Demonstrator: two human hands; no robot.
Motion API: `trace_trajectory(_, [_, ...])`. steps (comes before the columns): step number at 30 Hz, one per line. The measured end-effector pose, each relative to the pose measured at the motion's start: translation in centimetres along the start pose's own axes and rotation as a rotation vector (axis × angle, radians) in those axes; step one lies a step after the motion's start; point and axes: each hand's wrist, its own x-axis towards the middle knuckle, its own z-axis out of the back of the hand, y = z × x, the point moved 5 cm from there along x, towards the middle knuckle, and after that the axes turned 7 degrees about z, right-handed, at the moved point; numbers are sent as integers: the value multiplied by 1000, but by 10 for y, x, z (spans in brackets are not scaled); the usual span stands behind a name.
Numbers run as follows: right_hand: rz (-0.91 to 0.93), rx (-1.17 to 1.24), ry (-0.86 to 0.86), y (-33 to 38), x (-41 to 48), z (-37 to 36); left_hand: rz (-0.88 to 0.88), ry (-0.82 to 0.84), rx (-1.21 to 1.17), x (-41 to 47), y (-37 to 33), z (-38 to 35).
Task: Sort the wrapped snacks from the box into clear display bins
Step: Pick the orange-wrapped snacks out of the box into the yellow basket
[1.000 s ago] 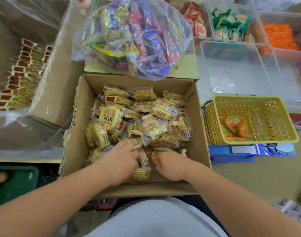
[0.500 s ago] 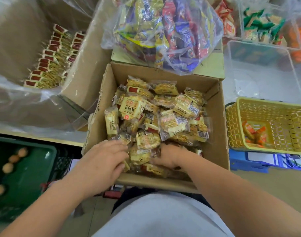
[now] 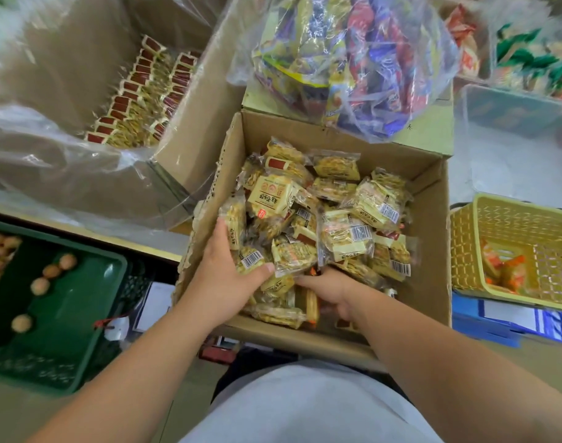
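The person's grey shirt [image 3: 305, 407] is filling the bottom of the view, closest of all. Both bare arms are reaching over it into the box [image 3: 433, 257]. The wrapped snacks [image 3: 346, 235] are lying in a loose heap inside that box.

The left hand [image 3: 223, 279] is gripping a bunch of them at the left side of the heap. Its thumb is pressing on a packet with a barcode. The right hand [image 3: 332, 292] is digging under the near edge of the heap. Packets are hiding its fingers, so I cannot tell if it is holding anything.

To the left, a green tray [image 3: 69, 314] is holding a few round brown balls [image 3: 40, 286]. To the right, a yellow basket [image 3: 465, 251] is holding orange packets [image 3: 506, 270].

Farther back, a see-through bag [image 3: 353, 59] of colourful sweets seems to be hanging a little over the box's back wall. A big box [image 3: 206, 91] with rows of red-tipped packets [image 3: 136, 97] is standing at far left. The clear bins [image 3: 509, 113] are standing at far right.

Half a second ago the left hand was sitting at the box's near left corner. Now it is reaching deeper into the heap. The right hand is staying where it was.
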Motion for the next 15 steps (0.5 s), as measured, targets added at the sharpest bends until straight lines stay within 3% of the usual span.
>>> trace_trajectory(3, [-16, 45, 78, -1, -2, -9, 121, 22, -221, 17, -1, -6])
trace_trajectory(9, [68, 54, 76, 14, -20, -4, 145, 48, -163, 36, -12, -8])
trace_trajectory(15, [250, 50, 133, 39, -85, 34, 172, -3, -346, 52, -30, -13])
